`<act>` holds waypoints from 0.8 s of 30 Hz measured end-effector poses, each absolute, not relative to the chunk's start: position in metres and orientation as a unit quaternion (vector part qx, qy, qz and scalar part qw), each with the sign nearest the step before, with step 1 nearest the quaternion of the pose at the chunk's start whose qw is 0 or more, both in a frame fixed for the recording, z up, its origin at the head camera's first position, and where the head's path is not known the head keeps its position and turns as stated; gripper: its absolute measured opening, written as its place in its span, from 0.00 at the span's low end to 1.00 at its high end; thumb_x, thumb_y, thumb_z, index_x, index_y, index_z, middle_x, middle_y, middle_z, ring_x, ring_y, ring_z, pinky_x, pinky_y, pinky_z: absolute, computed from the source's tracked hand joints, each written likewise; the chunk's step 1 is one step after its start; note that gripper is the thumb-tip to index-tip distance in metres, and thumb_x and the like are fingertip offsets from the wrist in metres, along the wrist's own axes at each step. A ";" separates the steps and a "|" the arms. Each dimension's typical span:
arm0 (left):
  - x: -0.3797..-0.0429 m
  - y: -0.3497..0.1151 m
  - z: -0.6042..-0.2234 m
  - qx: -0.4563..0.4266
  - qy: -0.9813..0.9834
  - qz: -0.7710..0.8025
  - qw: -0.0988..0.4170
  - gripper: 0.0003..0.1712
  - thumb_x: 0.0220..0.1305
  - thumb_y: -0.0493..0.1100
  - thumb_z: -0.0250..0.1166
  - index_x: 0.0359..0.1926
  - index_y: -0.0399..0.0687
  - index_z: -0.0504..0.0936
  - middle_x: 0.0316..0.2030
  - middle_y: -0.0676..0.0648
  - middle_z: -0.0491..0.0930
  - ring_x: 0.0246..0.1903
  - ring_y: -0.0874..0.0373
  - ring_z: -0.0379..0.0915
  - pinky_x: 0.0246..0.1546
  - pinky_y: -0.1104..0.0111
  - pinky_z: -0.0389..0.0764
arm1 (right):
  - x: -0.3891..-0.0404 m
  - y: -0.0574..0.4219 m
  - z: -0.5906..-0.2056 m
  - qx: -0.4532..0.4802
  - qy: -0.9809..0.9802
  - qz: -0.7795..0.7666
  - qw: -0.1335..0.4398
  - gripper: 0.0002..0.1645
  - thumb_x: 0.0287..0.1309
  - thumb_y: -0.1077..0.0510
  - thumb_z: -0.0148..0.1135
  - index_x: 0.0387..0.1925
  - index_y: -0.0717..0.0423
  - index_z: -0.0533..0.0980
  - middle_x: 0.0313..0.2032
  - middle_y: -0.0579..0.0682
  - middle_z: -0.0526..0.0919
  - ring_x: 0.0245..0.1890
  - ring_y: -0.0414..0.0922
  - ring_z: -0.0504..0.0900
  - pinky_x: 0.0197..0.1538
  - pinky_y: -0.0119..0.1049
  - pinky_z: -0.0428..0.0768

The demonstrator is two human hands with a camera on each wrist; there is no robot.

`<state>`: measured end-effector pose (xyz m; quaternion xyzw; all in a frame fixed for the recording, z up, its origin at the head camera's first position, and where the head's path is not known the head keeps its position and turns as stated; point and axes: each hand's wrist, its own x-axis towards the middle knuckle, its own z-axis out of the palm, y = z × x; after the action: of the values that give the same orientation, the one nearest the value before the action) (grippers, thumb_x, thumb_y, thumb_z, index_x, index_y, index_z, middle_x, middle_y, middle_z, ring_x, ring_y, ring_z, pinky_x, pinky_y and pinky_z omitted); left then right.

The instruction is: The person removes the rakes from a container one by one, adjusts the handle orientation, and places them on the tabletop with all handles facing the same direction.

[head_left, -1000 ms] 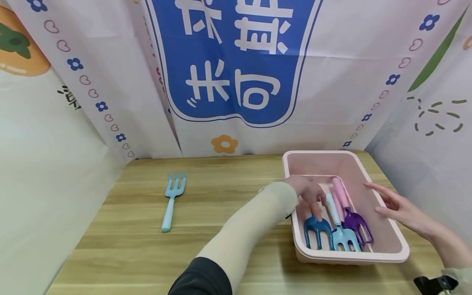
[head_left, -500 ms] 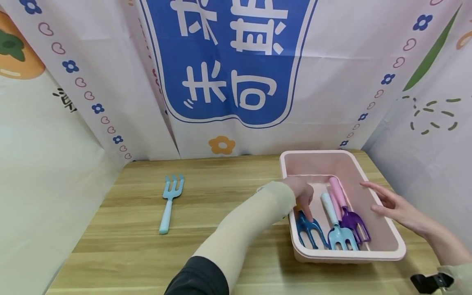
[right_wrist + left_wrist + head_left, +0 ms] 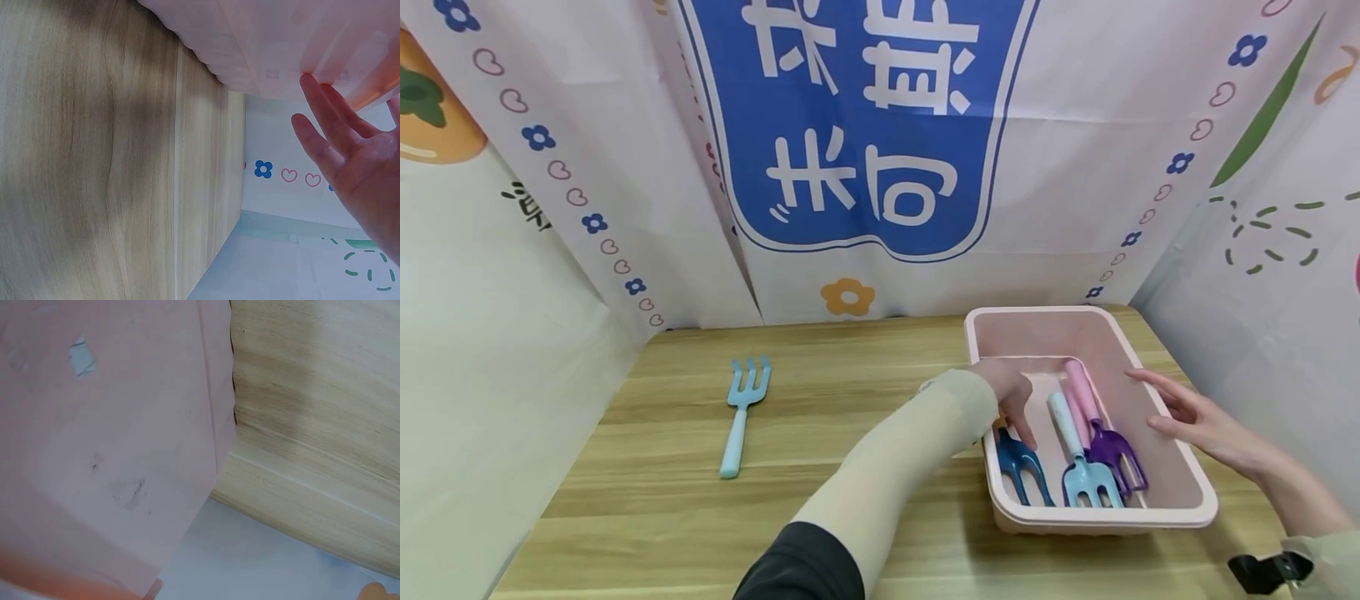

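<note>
My left hand reaches down into a pink plastic bin, its visible fingers fairly straight at a dark blue hand fork. That fork leans by the bin's left wall; a bit of orange handle shows beneath the hand, and the thumb is hidden. To its right lie a light blue hand fork and a purple hand fork with a pink handle; a second pink handle is partly covered. My right hand rests at the bin's right rim, its fingers extended against the outer wall in the right wrist view.
Another light blue hand fork lies alone on the wooden table, far to the left of the bin. Printed cloth walls enclose the table's back and sides. The bin's outer wall fills much of the left wrist view.
My left hand has shifted left inside the bin, and the dark blue fork has slid and turned toward the left wall. The right hand stays at the rim. The head view has drifted slightly.
</note>
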<state>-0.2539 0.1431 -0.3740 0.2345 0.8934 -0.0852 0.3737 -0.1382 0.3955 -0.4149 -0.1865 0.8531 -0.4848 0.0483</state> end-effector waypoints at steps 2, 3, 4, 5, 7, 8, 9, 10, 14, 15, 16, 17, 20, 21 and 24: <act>-0.253 0.142 -0.372 0.229 0.895 -0.087 0.374 0.28 0.42 0.65 0.76 0.39 0.56 0.80 0.36 0.54 0.78 0.35 0.61 0.74 0.31 0.70 0.77 | -0.139 0.395 -0.415 -0.185 0.853 -0.485 0.049 0.37 0.69 0.68 0.49 0.75 0.49 0.52 0.63 0.22 0.56 0.55 0.23 0.66 0.45 0.31 0.77; -0.252 0.142 -0.371 0.226 0.895 -0.087 0.376 0.28 0.43 0.65 0.76 0.39 0.56 0.79 0.37 0.54 0.78 0.35 0.61 0.74 0.31 0.70 0.77 | -0.139 0.395 -0.416 -0.186 0.853 -0.486 0.050 0.37 0.69 0.68 0.49 0.75 0.50 0.52 0.63 0.22 0.56 0.55 0.23 0.66 0.45 0.31 0.78; -0.252 0.142 -0.369 0.228 0.894 -0.092 0.375 0.28 0.43 0.66 0.75 0.39 0.56 0.80 0.37 0.54 0.78 0.35 0.61 0.74 0.31 0.70 0.77 | -0.139 0.395 -0.416 -0.186 0.852 -0.487 0.050 0.37 0.69 0.68 0.49 0.75 0.50 0.52 0.63 0.21 0.56 0.55 0.23 0.67 0.45 0.31 0.78; -0.251 0.141 -0.368 0.224 0.894 -0.090 0.377 0.28 0.43 0.65 0.75 0.39 0.55 0.80 0.38 0.54 0.79 0.35 0.60 0.74 0.31 0.70 0.77 | -0.139 0.395 -0.416 -0.187 0.851 -0.489 0.051 0.37 0.69 0.68 0.49 0.75 0.51 0.52 0.63 0.21 0.56 0.55 0.23 0.67 0.45 0.32 0.78; -0.250 0.141 -0.364 0.230 0.892 -0.093 0.378 0.28 0.43 0.66 0.75 0.39 0.54 0.82 0.38 0.54 0.79 0.35 0.60 0.75 0.31 0.71 0.78 | -0.139 0.394 -0.416 -0.187 0.849 -0.491 0.052 0.37 0.69 0.68 0.49 0.75 0.51 0.52 0.62 0.20 0.56 0.55 0.23 0.67 0.44 0.32 0.78; -0.251 0.140 -0.362 0.238 0.890 -0.100 0.376 0.28 0.43 0.66 0.74 0.38 0.54 0.83 0.38 0.54 0.80 0.34 0.60 0.75 0.31 0.71 0.77 | -0.139 0.394 -0.416 -0.188 0.848 -0.493 0.052 0.36 0.69 0.68 0.48 0.75 0.51 0.52 0.62 0.20 0.56 0.55 0.23 0.67 0.44 0.32 0.78; -0.251 0.140 -0.360 0.243 0.889 -0.102 0.375 0.28 0.43 0.66 0.74 0.38 0.53 0.84 0.38 0.54 0.80 0.35 0.60 0.75 0.31 0.71 0.77 | -0.139 0.395 -0.416 -0.188 0.847 -0.494 0.052 0.36 0.69 0.68 0.48 0.75 0.51 0.52 0.62 0.20 0.56 0.55 0.24 0.68 0.44 0.32 0.78; -0.251 0.140 -0.358 0.248 0.887 -0.103 0.376 0.28 0.42 0.66 0.74 0.38 0.53 0.84 0.38 0.54 0.80 0.35 0.60 0.76 0.31 0.71 0.78 | -0.139 0.395 -0.416 -0.187 0.847 -0.495 0.052 0.36 0.69 0.68 0.48 0.75 0.51 0.52 0.62 0.20 0.56 0.54 0.24 0.68 0.44 0.32 0.79; -0.255 0.139 -0.353 0.274 0.877 -0.114 0.378 0.29 0.41 0.66 0.75 0.40 0.53 0.84 0.39 0.54 0.80 0.35 0.61 0.76 0.32 0.72 0.77 | -0.139 0.395 -0.415 -0.189 0.846 -0.496 0.051 0.36 0.70 0.68 0.48 0.75 0.53 0.52 0.61 0.19 0.57 0.54 0.24 0.69 0.44 0.32 0.79; -0.256 0.139 -0.353 0.285 0.873 -0.117 0.379 0.30 0.41 0.66 0.75 0.41 0.53 0.83 0.39 0.54 0.81 0.36 0.61 0.76 0.33 0.73 0.77 | -0.138 0.395 -0.415 -0.189 0.846 -0.496 0.051 0.36 0.70 0.68 0.48 0.75 0.53 0.52 0.61 0.19 0.57 0.54 0.24 0.69 0.44 0.32 0.79; -0.257 0.138 -0.354 0.294 0.870 -0.118 0.377 0.30 0.41 0.65 0.75 0.41 0.53 0.83 0.39 0.54 0.81 0.36 0.61 0.75 0.34 0.73 0.77 | -0.138 0.395 -0.415 -0.189 0.847 -0.495 0.050 0.36 0.70 0.68 0.48 0.75 0.53 0.52 0.61 0.19 0.57 0.54 0.24 0.69 0.44 0.32 0.79; -0.259 0.138 -0.354 0.314 0.864 -0.130 0.371 0.30 0.42 0.66 0.75 0.41 0.54 0.83 0.40 0.55 0.81 0.36 0.62 0.75 0.35 0.74 0.76 | -0.138 0.395 -0.415 -0.188 0.847 -0.494 0.050 0.36 0.70 0.68 0.48 0.75 0.53 0.52 0.61 0.19 0.57 0.54 0.24 0.69 0.43 0.33 0.79; -0.261 0.135 -0.351 0.364 0.850 -0.148 0.351 0.27 0.43 0.65 0.75 0.40 0.55 0.83 0.40 0.56 0.82 0.38 0.62 0.74 0.37 0.75 0.74 | -0.138 0.395 -0.415 -0.186 0.849 -0.492 0.050 0.36 0.70 0.68 0.48 0.75 0.52 0.52 0.61 0.19 0.57 0.54 0.24 0.68 0.43 0.33 0.79; -0.262 0.133 -0.350 0.376 0.846 -0.148 0.347 0.26 0.44 0.64 0.75 0.39 0.55 0.84 0.39 0.56 0.83 0.39 0.62 0.74 0.38 0.75 0.74 | -0.138 0.395 -0.414 -0.186 0.849 -0.492 0.049 0.36 0.70 0.67 0.48 0.75 0.52 0.52 0.61 0.19 0.57 0.54 0.24 0.68 0.43 0.33 0.79; -0.263 0.129 -0.346 0.400 0.840 -0.139 0.340 0.20 0.47 0.60 0.76 0.36 0.54 0.86 0.36 0.57 0.84 0.42 0.61 0.75 0.37 0.75 0.74 | -0.138 0.394 -0.415 -0.187 0.848 -0.493 0.049 0.36 0.70 0.68 0.48 0.75 0.52 0.52 0.61 0.19 0.57 0.54 0.24 0.69 0.43 0.33 0.79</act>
<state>-0.2634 0.1287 -0.3463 0.3996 0.8397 -0.1395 0.3402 -0.1382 0.3944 -0.4146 -0.1871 0.8481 -0.4932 0.0488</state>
